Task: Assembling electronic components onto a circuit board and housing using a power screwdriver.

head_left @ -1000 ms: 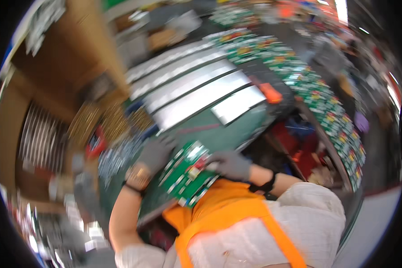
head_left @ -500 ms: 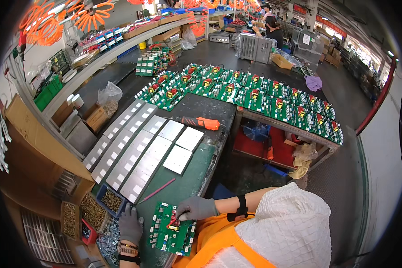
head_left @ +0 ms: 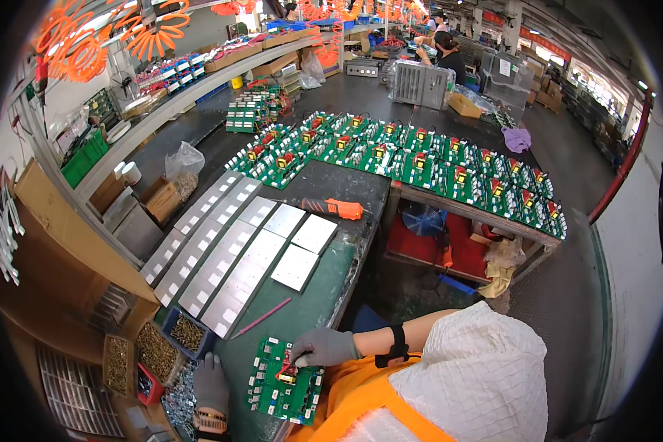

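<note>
A green circuit board (head_left: 269, 394) with white connectors and a red-and-yellow transformer (head_left: 288, 377) lies on the bench close to my body. My right hand (head_left: 323, 346), in a grey glove, reaches over its far right part, fingers closed on the board's red part by the transformer. My left hand (head_left: 211, 384), also gloved, rests left of the board beside a heap of small silver hardware (head_left: 178, 394). Its fingers point forward, stretched out, and nothing shows in them. A blue bin of brass-coloured screws (head_left: 187, 333) stands just beyond it.
Rows of metal plates with white pads (head_left: 228, 276) cover the bench ahead, with a purple stick (head_left: 261, 318) beside them. An orange power screwdriver (head_left: 333, 207) lies farther off. Many similar boards (head_left: 420, 158) fill the far bench. Cardboard (head_left: 74, 243) borders the left side.
My left hand has drawn back slightly toward my body, and its thumb no longer sticks out. My right hand stays on the board. The whole view has shifted a little.
</note>
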`<action>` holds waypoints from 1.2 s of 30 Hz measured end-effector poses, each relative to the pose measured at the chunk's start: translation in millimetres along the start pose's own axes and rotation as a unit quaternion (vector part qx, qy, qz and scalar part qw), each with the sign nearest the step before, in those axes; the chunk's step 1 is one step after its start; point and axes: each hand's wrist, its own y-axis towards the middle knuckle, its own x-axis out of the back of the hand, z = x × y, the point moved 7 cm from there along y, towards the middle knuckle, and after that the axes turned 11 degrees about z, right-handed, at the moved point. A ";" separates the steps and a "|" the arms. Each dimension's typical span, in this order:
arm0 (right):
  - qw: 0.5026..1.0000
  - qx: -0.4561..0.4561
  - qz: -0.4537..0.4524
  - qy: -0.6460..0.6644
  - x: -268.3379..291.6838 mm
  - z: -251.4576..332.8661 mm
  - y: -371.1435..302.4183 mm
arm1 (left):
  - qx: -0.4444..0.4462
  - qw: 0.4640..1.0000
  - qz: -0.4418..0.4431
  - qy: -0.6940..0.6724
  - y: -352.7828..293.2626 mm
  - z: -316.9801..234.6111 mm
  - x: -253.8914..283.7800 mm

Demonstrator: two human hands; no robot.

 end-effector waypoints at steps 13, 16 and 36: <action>0.995 0.055 0.077 0.009 -33.4 29.7 55.7 | 0.174 0.982 -0.009 -0.079 -97.8 21.5 39.1; 0.994 0.060 0.086 0.033 -40.7 30.6 72.5 | 0.210 0.955 -0.137 -0.159 -133.2 -8.4 67.9; 0.963 0.018 -0.267 -0.027 242.5 -74.3 16.4 | 0.418 0.856 -0.118 -0.279 -154.7 -113.0 22.8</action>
